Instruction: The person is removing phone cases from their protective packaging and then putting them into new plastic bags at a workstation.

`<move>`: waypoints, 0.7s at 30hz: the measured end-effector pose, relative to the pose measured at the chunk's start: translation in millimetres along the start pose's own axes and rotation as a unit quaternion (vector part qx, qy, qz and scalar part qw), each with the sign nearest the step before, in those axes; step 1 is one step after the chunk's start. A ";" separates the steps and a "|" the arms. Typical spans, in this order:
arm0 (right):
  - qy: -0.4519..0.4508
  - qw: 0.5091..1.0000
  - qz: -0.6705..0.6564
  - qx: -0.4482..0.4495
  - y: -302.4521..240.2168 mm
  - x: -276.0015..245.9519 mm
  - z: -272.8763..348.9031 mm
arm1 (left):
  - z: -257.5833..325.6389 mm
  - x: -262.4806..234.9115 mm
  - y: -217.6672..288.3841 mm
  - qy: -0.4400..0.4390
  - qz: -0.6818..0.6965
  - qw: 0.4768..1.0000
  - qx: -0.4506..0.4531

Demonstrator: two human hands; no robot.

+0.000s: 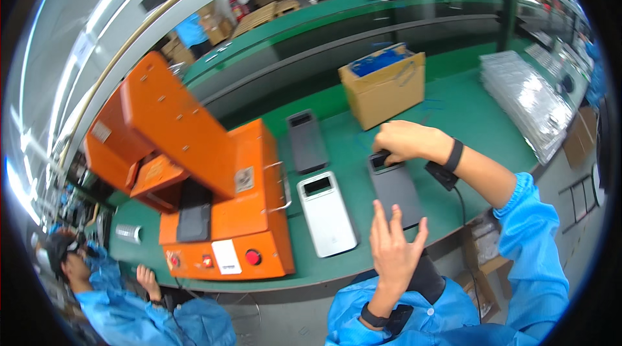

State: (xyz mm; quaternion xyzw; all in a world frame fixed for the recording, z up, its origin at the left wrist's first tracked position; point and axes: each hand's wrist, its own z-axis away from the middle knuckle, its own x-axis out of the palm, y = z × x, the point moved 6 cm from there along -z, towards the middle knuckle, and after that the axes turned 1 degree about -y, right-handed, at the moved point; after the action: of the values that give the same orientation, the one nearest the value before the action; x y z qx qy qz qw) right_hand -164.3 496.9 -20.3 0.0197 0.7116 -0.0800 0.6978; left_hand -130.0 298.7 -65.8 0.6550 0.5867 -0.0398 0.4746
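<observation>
On the green bench in front of me lies a dark grey flat panel (400, 194) with a rectangular window at its far end. My right hand (405, 141) is closed at that window, fingers bent down on a small dark piece that I cannot make out. My left hand (394, 250) is open, its fingers stretched out over the panel's near end; whether they press on it I cannot tell. Just left lies a white panel (328, 219) of the same shape with a dark window. Behind it is another dark grey panel (307, 145).
An orange press (259, 151) with a red button stands at left, a black piece (194, 213) in it. Behind my hands is a cardboard box (387, 90) with blue contents. Silvery wrapped sheets (528, 103) lie at right. A co-worker (110, 288) sits at lower left.
</observation>
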 end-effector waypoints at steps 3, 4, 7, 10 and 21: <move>0.061 0.996 -0.010 -0.065 -15.2 4.1 -8.5 | 9.3 -13.7 -6.5 0.022 -0.003 1.000 0.008; 0.032 0.998 -0.036 -0.047 -7.7 11.4 -9.4 | 10.5 -5.8 -9.5 0.026 0.000 1.000 0.010; 0.004 0.998 0.017 0.052 9.9 4.7 26.0 | 19.7 9.0 2.9 -0.035 0.038 0.999 0.017; 0.036 0.998 0.002 0.045 8.5 19.7 9.9 | 24.9 21.9 -7.1 -0.067 -0.016 0.998 -0.012; -0.003 1.000 -0.007 -0.003 43.1 27.7 -0.8 | 15.4 32.4 -1.1 -0.127 -0.023 0.991 -0.026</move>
State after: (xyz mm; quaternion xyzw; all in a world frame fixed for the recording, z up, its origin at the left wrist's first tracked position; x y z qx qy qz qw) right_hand -159.8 537.3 -51.6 0.0124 0.7100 -0.0833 0.6992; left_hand -113.1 311.9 -94.6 0.6182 0.5373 -0.1186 0.5613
